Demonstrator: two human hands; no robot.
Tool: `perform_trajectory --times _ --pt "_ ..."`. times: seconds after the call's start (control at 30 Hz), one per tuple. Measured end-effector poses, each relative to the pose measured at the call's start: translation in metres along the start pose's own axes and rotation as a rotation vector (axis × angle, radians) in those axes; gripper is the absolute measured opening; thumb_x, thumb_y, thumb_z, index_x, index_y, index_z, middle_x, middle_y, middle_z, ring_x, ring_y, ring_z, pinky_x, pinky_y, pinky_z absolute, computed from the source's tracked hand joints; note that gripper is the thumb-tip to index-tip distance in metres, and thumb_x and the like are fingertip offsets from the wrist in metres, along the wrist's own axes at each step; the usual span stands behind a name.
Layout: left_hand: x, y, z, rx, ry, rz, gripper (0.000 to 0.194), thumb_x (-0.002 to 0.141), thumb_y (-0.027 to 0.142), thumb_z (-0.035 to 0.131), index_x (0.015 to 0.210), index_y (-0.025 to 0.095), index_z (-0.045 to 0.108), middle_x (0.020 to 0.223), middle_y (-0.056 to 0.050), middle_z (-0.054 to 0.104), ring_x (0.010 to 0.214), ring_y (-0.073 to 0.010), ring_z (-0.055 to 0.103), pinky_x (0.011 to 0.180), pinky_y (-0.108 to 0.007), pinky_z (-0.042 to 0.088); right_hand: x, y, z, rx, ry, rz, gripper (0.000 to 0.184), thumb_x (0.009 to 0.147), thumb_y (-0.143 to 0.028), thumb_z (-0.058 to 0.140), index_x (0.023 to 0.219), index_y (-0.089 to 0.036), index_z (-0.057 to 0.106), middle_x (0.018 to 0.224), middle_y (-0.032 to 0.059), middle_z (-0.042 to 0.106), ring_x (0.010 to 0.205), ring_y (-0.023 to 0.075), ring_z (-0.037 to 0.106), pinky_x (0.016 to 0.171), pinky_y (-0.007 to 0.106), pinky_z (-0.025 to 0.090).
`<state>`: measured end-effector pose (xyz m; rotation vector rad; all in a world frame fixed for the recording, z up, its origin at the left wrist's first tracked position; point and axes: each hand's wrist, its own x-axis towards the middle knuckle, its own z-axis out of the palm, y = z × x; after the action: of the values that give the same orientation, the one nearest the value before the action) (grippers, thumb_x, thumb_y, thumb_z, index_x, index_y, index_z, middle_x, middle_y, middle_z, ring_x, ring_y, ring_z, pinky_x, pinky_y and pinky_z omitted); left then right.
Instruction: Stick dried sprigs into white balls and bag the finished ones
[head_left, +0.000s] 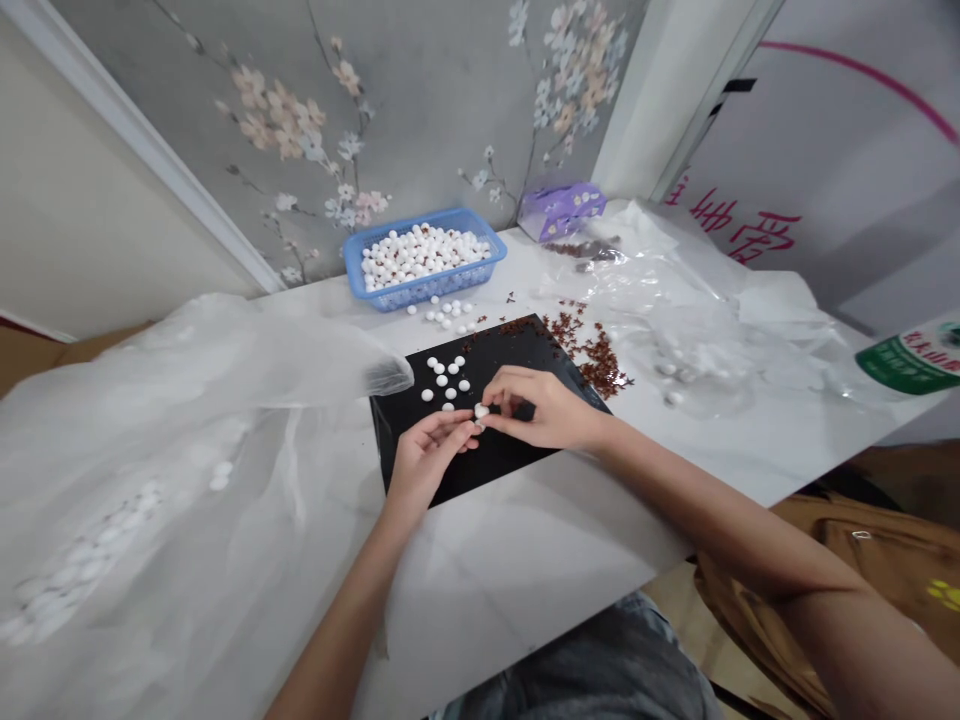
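Over a black mat, both hands come together at one small white round piece. My left hand pinches its lower left side between thumb and fingertips. From the right, my right hand grips the same piece with thumb and index finger, the other fingers curled. Whether a second part sits between the fingertips is too small to tell. Several loose white round pieces lie on the mat just beyond my left hand. Small brown star-shaped pieces are heaped at the mat's far right edge.
A blue basket full of white pieces, some showing brown, stands against the wall. A large translucent bag with white pieces covers the left side. Clear plastic bags, a purple packet and a green-labelled bottle are on the right.
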<state>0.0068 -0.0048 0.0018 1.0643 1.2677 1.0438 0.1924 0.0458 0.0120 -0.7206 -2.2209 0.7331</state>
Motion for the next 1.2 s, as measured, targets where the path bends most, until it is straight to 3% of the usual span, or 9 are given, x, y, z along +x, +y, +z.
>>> perform_trajectory --times 0.07,0.17,0.27,0.4,0.57,0.63,0.77,0.97,1.2 --pt "0.0 0.0 -0.003 0.106 0.069 0.073 0.026 0.074 0.035 0.065 0.092 0.016 0.066 0.079 -0.004 0.069 0.067 -0.0133 0.063 0.065 -0.025 0.049 0.0 0.003 -0.008 -0.03 0.001 0.037 0.013 0.082 -0.026 0.057 0.088 -0.015 0.056 0.085 0.0046 0.056 0.067 0.01 0.054 0.061 0.023 0.047" --pt "0.002 -0.002 -0.01 0.313 0.268 0.244 0.023 0.078 0.036 0.059 0.092 0.018 0.065 0.088 -0.005 0.068 0.077 -0.0154 0.062 0.065 -0.025 0.048 0.001 0.007 -0.014 -0.124 -0.071 0.076 0.012 0.08 -0.026 0.058 0.087 -0.016 0.058 0.09 0.0055 0.058 0.075 0.0129 0.055 0.069 0.026 0.046" --pt "0.006 -0.007 -0.016 0.504 0.372 0.39 0.024 0.081 0.033 0.054 0.1 0.021 0.062 0.11 -0.007 0.063 0.101 -0.0198 0.056 0.08 -0.03 0.047 0.001 0.009 -0.013 -0.19 -0.168 0.093 0.012 0.081 -0.027 0.056 0.087 -0.017 0.059 0.09 0.0052 0.059 0.081 0.015 0.056 0.073 0.027 0.044" --pt "0.012 -0.013 -0.018 0.643 0.287 0.424 0.033 0.083 0.032 0.053 0.114 0.022 0.056 0.123 -0.008 0.056 0.117 -0.0218 0.047 0.1 -0.039 0.034 -0.001 0.007 -0.006 -0.189 -0.243 0.119 0.018 0.082 -0.027 0.054 0.097 -0.017 0.056 0.1 0.0058 0.057 0.076 0.0127 0.056 0.068 0.025 0.045" --pt "0.012 -0.012 -0.017 0.682 0.234 0.401 0.023 0.085 0.032 0.049 0.101 0.024 0.063 0.104 -0.005 0.064 0.103 -0.0221 0.054 0.093 -0.038 0.039 -0.002 0.004 0.01 -0.263 -0.263 0.135 0.055 0.08 -0.038 0.057 0.126 -0.015 0.036 0.117 0.0121 0.054 0.091 0.0197 0.06 0.071 0.031 0.048" --pt "0.011 -0.011 -0.017 0.682 0.217 0.412 0.021 0.085 0.032 0.048 0.095 0.024 0.065 0.099 -0.004 0.066 0.099 -0.0217 0.056 0.091 -0.036 0.04 -0.001 0.002 0.019 -0.35 -0.258 0.147 0.06 0.082 -0.047 0.053 0.128 -0.014 0.034 0.122 0.0145 0.052 0.092 0.0227 0.061 0.069 0.032 0.048" --pt "0.01 -0.01 -0.016 0.68 0.177 0.446 0.021 0.085 0.03 0.048 0.089 0.023 0.067 0.094 -0.005 0.067 0.094 -0.0211 0.057 0.087 -0.034 0.041 0.004 0.0 0.034 -0.521 -0.261 0.172 0.054 0.087 -0.053 0.041 0.123 -0.014 0.04 0.113 0.0131 0.059 0.082 0.0234 0.065 0.058 0.029 0.046" --pt "0.008 -0.01 -0.015 0.623 0.181 0.424 0.019 0.084 0.03 0.049 0.088 0.024 0.066 0.092 -0.005 0.068 0.092 -0.0212 0.058 0.085 -0.034 0.042 0.013 -0.004 0.038 -0.615 -0.266 0.216 0.037 0.092 -0.041 0.039 0.116 -0.013 0.044 0.108 0.0114 0.063 0.08 0.0217 0.065 0.056 0.026 0.042" --pt "0.01 -0.012 -0.017 0.595 0.182 0.415 0.019 0.084 0.029 0.048 0.094 0.023 0.064 0.099 -0.005 0.067 0.096 -0.0201 0.058 0.089 -0.033 0.041 0.032 -0.011 0.043 -0.757 -0.361 0.228 0.03 0.093 -0.034 0.033 0.108 -0.012 0.048 0.095 0.0133 0.067 0.077 0.0234 0.066 0.055 0.027 0.041"
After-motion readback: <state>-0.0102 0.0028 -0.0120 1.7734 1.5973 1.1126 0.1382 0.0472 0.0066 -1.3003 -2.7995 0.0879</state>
